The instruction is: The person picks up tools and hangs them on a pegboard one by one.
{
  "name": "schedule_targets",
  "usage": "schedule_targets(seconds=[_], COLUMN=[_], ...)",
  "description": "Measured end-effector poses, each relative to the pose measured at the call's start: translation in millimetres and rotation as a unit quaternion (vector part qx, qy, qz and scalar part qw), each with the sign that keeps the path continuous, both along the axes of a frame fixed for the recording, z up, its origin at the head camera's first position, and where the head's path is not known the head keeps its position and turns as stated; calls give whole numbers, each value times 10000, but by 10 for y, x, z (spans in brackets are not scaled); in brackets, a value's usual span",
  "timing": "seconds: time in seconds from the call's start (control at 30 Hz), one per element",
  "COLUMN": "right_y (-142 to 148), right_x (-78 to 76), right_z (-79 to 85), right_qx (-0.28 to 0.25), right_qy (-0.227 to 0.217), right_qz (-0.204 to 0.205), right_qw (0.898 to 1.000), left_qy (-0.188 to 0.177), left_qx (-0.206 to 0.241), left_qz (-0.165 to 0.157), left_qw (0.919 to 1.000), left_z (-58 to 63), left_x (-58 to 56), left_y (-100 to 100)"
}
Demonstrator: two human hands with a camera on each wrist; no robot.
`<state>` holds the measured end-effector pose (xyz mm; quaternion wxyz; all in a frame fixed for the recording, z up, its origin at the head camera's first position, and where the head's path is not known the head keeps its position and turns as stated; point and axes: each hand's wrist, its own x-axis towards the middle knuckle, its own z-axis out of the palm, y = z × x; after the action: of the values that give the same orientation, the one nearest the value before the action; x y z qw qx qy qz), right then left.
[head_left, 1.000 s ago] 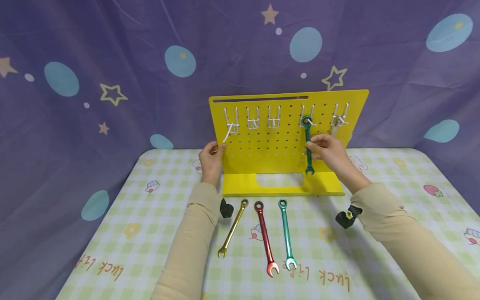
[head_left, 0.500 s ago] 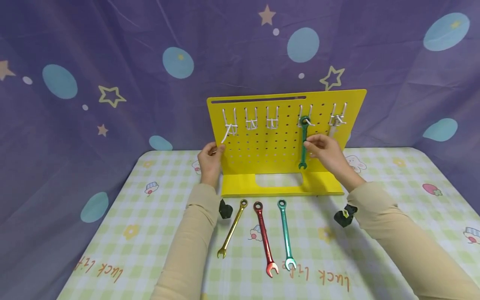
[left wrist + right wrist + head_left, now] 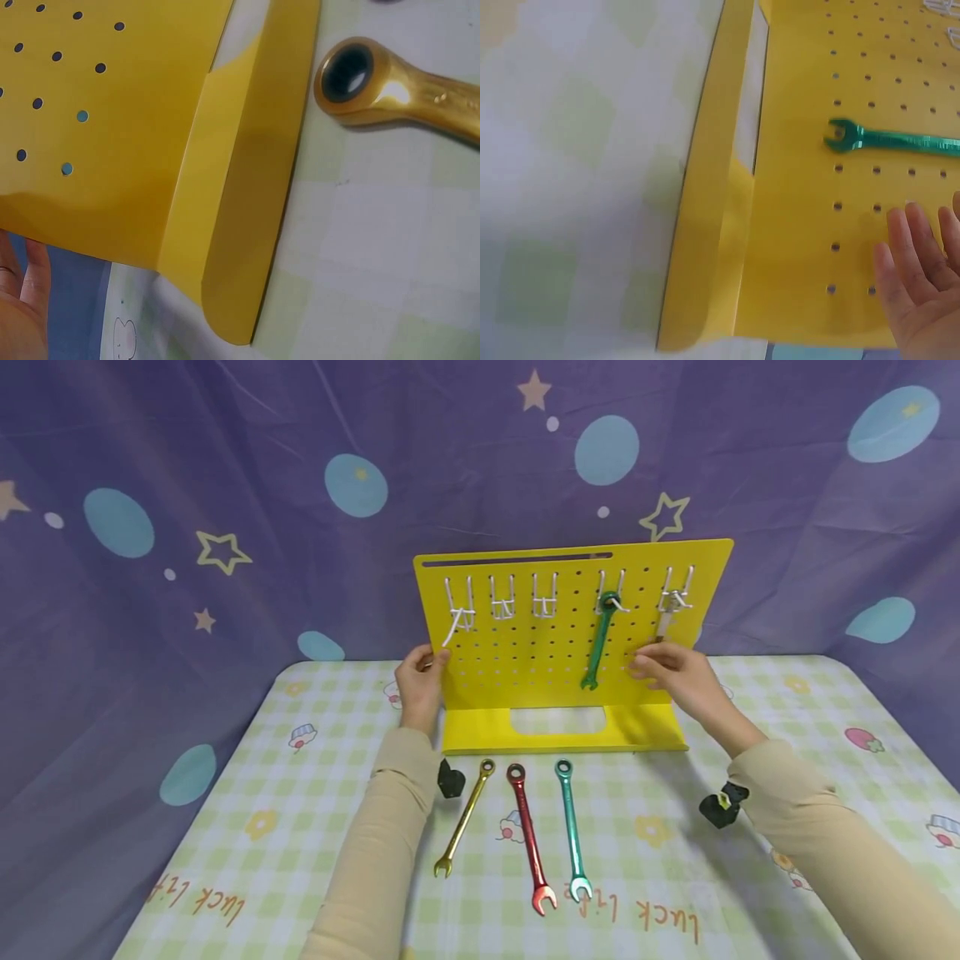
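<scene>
A yellow pegboard stands upright on the table, fitted with white wire hooks. My left hand grips its left edge, thumb in front and fingers behind. From a hook right of the middle hangs a green combination wrench by its ring end, tilted with the open end to the lower left. My right hand, fingers loosely extended and holding nothing, is just right of this wrench; the right wrist view shows a gap between the fingers and the green shank. A silver wrench hangs on the far-right hook, its lower part hidden behind my hand.
In front of the board lie a gold wrench, a red wrench and a teal wrench on the checked tablecloth. Three hooks on the board's left, such as the leftmost hook, bear no wrench. A purple curtain rises behind.
My right hand has let go of the green wrench and moved to the right. The wrench's lower end has swung left. My left hand stays on the board's edge.
</scene>
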<state>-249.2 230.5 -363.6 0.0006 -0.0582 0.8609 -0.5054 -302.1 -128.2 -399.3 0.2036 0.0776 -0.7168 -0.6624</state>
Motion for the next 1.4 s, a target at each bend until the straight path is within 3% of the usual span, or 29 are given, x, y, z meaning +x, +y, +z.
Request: schedule_targets(seconds=[0.63,0.97,1.4], right_y=[541,552,436], right_x=[53,-26,-154], right_z=[2,97,145], right_qx=[376,91,7], right_qy=[-67,-13,32], right_qz=[-526,-1206,-1358], right_qw=[9979,9927,9907], left_qy=[119,130,87], left_qx=[19,12,33], left_qz=[12,-1,-12], left_qw=[9999,9999,10000], left_z=[0,4,15], left_x=[29,18,27], left_y=[-2,9,9])
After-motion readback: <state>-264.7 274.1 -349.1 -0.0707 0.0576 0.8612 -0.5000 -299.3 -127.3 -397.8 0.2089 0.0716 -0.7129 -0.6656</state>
